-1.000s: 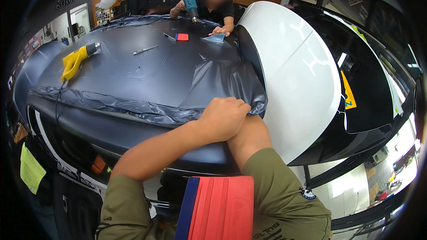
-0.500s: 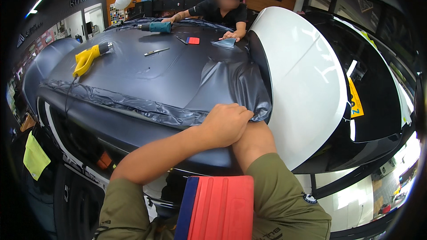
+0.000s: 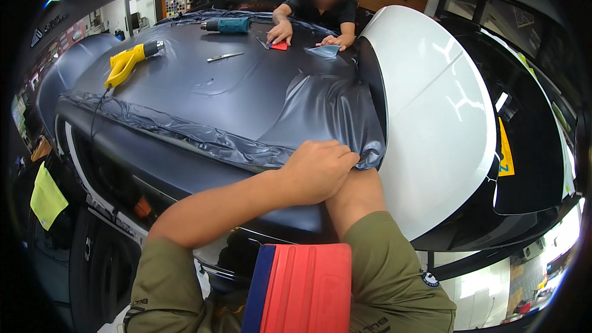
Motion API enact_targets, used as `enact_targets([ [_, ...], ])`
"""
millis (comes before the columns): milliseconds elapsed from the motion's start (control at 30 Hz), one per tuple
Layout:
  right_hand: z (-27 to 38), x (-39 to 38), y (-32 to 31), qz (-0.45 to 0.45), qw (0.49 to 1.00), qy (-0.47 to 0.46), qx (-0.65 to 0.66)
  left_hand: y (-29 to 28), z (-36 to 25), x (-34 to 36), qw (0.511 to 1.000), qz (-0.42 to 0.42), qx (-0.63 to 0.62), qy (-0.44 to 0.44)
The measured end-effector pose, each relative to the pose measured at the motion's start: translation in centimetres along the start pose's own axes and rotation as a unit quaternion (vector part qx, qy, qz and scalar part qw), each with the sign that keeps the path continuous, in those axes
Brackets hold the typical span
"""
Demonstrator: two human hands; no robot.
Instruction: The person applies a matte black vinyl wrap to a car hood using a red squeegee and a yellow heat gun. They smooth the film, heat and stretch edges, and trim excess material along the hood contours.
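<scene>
My left hand, its fingers curled, grips the wrinkled dark film at the near right corner of a car panel. My right forearm rises beneath it to the same corner; my right hand is mostly hidden behind my left, so its fingers cannot be made out. Just right of both hands stands a glossy white curved panel. A red squeegee with a blue edge sits close below the camera, in front of my body.
A co-worker leans over the far edge, one hand on a red card, the other at a light-blue sheet. On the film lie a yellow heat gun, a teal heat gun and a slim metal tool. A green cloth hangs left.
The co-worker has lowered the teal heat gun onto the panel, let it go and moved that hand to the red card. My hands remain at the film's corner.
</scene>
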State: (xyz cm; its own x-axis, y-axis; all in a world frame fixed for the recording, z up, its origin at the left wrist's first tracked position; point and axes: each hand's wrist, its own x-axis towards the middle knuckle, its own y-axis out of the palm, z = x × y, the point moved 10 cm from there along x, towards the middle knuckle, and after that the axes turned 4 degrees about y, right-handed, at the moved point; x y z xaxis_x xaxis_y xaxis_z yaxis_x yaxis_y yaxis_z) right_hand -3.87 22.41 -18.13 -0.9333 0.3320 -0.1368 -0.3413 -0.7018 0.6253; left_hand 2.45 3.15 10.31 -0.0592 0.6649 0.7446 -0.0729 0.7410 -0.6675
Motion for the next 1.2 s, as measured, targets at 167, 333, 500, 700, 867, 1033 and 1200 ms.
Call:
enact_targets([
  [167,0.2,0.8,0.7,0.010,1.000,0.001,-0.001,0.1,0.0,-0.2,1.000,0.008,0.011,-0.014],
  [333,0.8,1.2,0.9,0.018,1.000,-0.002,-0.001,0.1,-0.3,-0.2,1.000,-0.003,0.012,-0.001],
  [500,0.8,1.3,1.5,0.028,1.000,-0.003,0.007,0.2,-0.5,-0.3,1.000,0.002,0.015,-0.002],
  [700,4.0,4.4,6.8,0.031,0.998,-0.024,0.050,1.0,-0.2,-0.5,0.999,0.018,0.027,-0.008],
  [867,8.4,7.0,14.8,0.026,0.994,-0.062,0.081,-0.7,-0.1,-1.3,0.999,-0.023,0.025,-0.011],
  [1033,15.1,4.7,15.7,-0.060,0.982,-0.178,-0.012,-2.3,0.0,0.0,0.997,-0.065,-0.019,0.026],
  [1200,21.7,-6.0,17.3,-0.141,0.785,-0.373,-0.475,-2.3,0.3,-0.5,0.998,-0.050,-0.036,0.033],
])
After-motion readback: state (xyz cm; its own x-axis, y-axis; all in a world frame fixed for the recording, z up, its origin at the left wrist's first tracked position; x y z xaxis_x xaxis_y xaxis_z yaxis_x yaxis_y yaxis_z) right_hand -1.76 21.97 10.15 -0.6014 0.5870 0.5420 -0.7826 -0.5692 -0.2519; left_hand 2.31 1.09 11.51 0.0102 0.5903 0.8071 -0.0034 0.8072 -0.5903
